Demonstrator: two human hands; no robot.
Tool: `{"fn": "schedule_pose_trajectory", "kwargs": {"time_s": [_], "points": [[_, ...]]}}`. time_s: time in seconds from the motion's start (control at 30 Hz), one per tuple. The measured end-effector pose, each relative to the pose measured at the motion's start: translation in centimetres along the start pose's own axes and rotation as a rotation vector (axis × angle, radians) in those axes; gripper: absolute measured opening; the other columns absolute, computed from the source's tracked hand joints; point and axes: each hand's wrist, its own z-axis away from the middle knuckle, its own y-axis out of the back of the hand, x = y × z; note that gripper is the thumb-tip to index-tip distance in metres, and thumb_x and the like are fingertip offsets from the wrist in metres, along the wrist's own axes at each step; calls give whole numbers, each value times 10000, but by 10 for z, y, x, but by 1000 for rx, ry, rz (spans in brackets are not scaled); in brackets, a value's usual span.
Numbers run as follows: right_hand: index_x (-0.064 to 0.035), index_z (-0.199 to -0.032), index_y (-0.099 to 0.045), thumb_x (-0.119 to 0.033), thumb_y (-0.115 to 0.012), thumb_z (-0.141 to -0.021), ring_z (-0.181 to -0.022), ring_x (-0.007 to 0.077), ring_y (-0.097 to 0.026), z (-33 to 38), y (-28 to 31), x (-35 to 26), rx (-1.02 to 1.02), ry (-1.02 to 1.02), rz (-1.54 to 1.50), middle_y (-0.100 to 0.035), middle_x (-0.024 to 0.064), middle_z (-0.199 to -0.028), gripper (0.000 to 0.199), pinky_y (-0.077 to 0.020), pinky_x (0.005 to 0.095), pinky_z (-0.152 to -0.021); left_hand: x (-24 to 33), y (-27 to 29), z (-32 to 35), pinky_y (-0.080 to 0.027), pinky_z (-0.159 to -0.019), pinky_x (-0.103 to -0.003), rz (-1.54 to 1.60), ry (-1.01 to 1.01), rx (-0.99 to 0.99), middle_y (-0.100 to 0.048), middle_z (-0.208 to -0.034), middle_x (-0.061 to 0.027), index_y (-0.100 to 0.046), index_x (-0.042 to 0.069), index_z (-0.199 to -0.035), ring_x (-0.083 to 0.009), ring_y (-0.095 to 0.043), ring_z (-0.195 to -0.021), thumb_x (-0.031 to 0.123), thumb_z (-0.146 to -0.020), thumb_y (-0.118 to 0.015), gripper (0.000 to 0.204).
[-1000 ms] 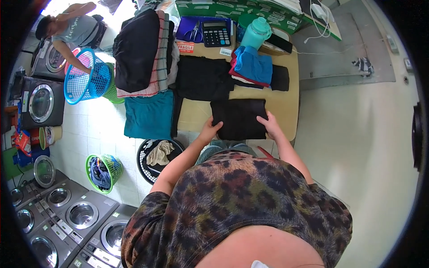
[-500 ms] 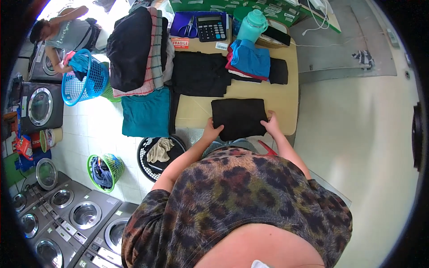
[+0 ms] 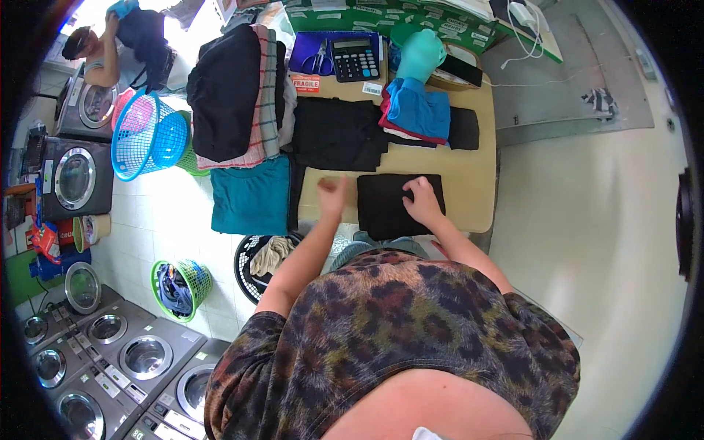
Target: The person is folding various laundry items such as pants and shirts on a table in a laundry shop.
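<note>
A folded black garment (image 3: 381,213) lies flat at the near edge of the table. My right hand (image 3: 423,204) is over its right part, with the fingers loosely bent and apart, gripping nothing that I can see. Off the garment's left side is my left hand (image 3: 332,196), smeared by motion, so its fingers cannot be read. Beyond the garment lie a wider black folded garment (image 3: 337,136) and a small pile topped by a blue folded garment (image 3: 418,110). To the left are folded teal cloth (image 3: 251,198) and a tall stack with a black bundle (image 3: 226,92) and checked fabric.
Calculator (image 3: 355,60), scissors (image 3: 317,60) and a mint bottle (image 3: 421,56) stand at the table's far side. A black basket (image 3: 246,268) and a green basket (image 3: 192,287) sit on the floor at left. Another person (image 3: 110,55) is near a blue basket (image 3: 150,139), with washing machines (image 3: 143,352) below.
Both hands have let go of the black garment's sides; the left moved up and away, the right moved onto its top. The other person has lifted dark cloth out of the blue basket.
</note>
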Motion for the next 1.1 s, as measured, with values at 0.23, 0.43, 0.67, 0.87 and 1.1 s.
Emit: {"fn": "schedule_pose_trajectory", "kwargs": {"time_s": [0.23,0.43,0.67,0.87,1.1], "points": [[-24,-1063,-480,-437,-700,-722,-889,163,-514,-100,-34,-21,39,-539,-990,-526,46,-934,579,-400,389,-843,63,29,-57,-336,-479,-251,659,537,-67,-493,-757,8,-535,47,-971,-104,-385,-540,543,-627,-745,639],[55,-1284,-283,-515,-723,-664,-1170,308,-422,-140,-29,-70,-67,-831,-1205,-425,197,-1260,950,-310,502,-955,50,31,-77,-283,-499,-244,735,718,-77,-472,-728,23,-557,153,-941,-117,-325,-512,592,-651,-693,543],[12,-1118,-507,-338,-723,-720,-983,259,-573,-169,-55,-28,-218,-796,-1540,-576,138,-1093,573,-446,420,-855,69,24,-82,-303,-555,-262,720,775,-155,-502,-850,14,-558,176,-1012,-129,-387,-679,573,-667,-689,542],[-24,-1038,-599,-219,-665,-783,-946,214,-602,-166,-48,-41,-178,-757,-1603,-626,90,-1037,328,-470,351,-867,76,18,-76,-342,-671,-243,854,703,-62,-545,-1139,23,-537,151,-1120,-116,-482,-945,434,-690,-718,546],[-19,-1120,-507,-124,-712,-722,-956,243,-583,-159,-46,-63,50,-642,-1750,-587,116,-1053,460,-499,382,-803,86,18,-79,-418,-823,-267,1131,675,-80,-571,-1136,-14,-546,112,-1145,-182,-538,-998,310,-758,-663,450]]}}
